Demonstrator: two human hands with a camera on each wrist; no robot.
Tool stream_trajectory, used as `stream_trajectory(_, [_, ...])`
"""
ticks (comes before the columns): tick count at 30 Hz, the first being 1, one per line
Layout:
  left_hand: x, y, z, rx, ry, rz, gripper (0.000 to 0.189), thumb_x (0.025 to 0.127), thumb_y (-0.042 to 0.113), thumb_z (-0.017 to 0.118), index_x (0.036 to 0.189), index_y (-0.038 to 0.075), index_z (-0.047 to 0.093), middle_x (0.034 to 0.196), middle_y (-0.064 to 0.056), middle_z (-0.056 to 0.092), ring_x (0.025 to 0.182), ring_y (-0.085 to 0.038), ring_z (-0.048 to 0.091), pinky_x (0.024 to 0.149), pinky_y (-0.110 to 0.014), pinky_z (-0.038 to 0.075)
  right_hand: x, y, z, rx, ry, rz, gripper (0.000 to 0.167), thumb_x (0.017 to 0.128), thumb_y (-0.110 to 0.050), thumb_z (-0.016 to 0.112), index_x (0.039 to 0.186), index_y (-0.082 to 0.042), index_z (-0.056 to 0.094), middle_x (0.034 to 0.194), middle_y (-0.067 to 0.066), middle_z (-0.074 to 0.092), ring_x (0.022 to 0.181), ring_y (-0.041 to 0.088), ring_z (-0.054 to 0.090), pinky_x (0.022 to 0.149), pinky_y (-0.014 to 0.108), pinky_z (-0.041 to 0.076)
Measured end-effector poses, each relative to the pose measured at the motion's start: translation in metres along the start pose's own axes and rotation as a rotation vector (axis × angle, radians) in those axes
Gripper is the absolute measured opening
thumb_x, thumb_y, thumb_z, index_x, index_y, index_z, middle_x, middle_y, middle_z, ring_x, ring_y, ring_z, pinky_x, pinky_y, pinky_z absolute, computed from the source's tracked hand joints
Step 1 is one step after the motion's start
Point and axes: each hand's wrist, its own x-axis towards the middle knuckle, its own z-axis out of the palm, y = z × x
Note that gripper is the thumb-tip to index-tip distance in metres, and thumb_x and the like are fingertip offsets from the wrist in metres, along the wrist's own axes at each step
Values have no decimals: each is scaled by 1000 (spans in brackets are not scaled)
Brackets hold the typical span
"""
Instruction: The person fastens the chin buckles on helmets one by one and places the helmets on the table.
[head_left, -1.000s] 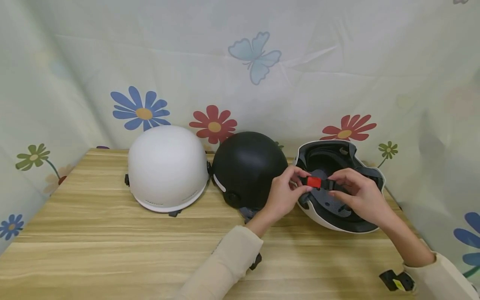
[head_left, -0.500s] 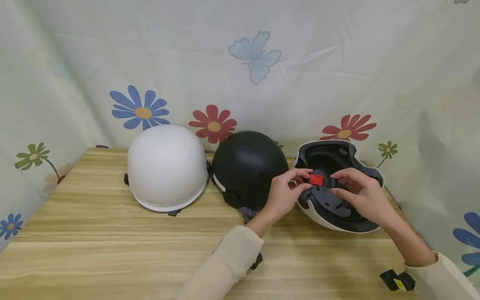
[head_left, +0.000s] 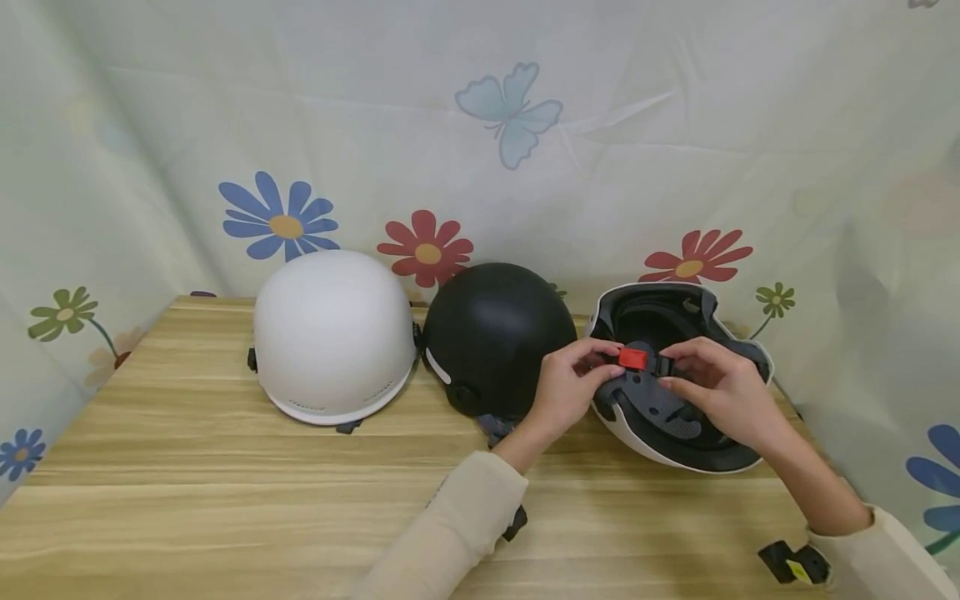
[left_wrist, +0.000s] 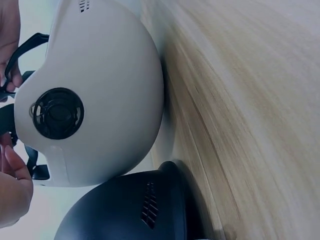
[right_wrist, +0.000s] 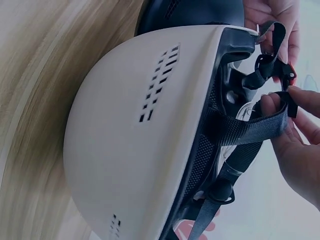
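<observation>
A white helmet (head_left: 660, 458) lies upside down at the right of the table, its dark padded inside facing up. Over its opening, my left hand (head_left: 566, 387) pinches the red buckle half (head_left: 632, 358) between thumb and fingers. Facing it, my right hand (head_left: 723, 387) pinches the black buckle half (head_left: 663, 366). The two halves are very close together; whether they are joined I cannot tell. Black chin straps (right_wrist: 250, 130) run from the helmet to the right hand in the right wrist view. A round black knob (left_wrist: 58, 113) shows on the shell in the left wrist view.
Left of the upturned helmet stands a black helmet (head_left: 498, 333), close against it. A second white helmet (head_left: 333, 333) stands further left, beside the black one. All rest on a wooden table (head_left: 225, 500) before a flowered curtain (head_left: 375, 125).
The red and black buckle halves drew slightly apart half a second ago and are now closer together again. The upturned helmet has shifted slightly toward me.
</observation>
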Motion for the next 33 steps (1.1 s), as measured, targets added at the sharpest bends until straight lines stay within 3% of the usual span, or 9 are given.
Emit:
stream_trajectory(5, [-2, 12, -2, -38, 6, -26, 18, 78, -6, 66, 96, -9, 65, 97, -19, 65, 76, -30, 59, 68, -19, 48, 0, -2, 2, -32, -3, 21, 29, 73, 8, 71, 100, 2, 60, 85, 11, 63, 72, -2, 57, 61, 11, 46])
stream_trajectory(15, [-2, 12, -1, -21, 23, -11, 19, 78, -5, 66, 98, -8, 66, 93, -20, 64, 77, -31, 60, 67, -19, 47, 0, -5, 6, -86, -4, 42, 27, 74, 4, 72, 98, 2, 60, 81, 8, 63, 69, 2, 59, 61, 9, 45])
stream_trajectory(21, [-3, 14, -1, -1, 39, -34, 20, 79, -4, 65, 99, -6, 66, 90, -20, 64, 74, -27, 57, 61, -15, 43, 1, -6, 7, -84, 5, 32, 27, 74, 3, 72, 98, 2, 60, 80, 7, 63, 68, 4, 58, 59, 10, 44])
stream_trajectory(33, [-2, 16, -1, 3, 37, -46, 19, 80, -4, 65, 99, -6, 67, 90, -19, 64, 73, -27, 57, 61, -15, 42, 1, -5, 9, -84, 5, 22, 26, 75, 3, 71, 98, 0, 60, 79, 5, 62, 67, 5, 58, 57, 13, 45])
